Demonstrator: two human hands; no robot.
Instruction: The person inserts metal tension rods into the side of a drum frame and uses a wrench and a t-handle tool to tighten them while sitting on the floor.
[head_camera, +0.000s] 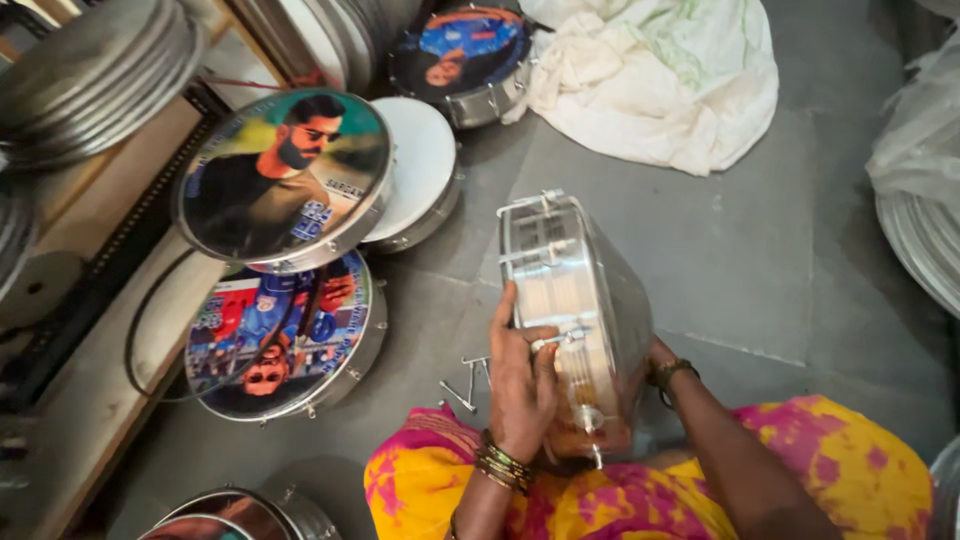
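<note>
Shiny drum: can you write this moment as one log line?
left hand: fingers on lug | right hand: behind shell | shiny drum: on edge | floor bolts: loose

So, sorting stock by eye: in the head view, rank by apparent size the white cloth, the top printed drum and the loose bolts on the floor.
1. White cloth
2. Top printed drum
3. Loose bolts

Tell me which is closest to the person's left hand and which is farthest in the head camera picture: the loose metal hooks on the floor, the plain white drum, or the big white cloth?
Measured from the left hand, which rests on the shiny metal drum:
1. Loose metal hooks, on the floor just left of the hand.
2. Plain white drum, up and to the left, tucked behind a picture drum.
3. Big white cloth, at the top of the picture, farthest away.
</note>
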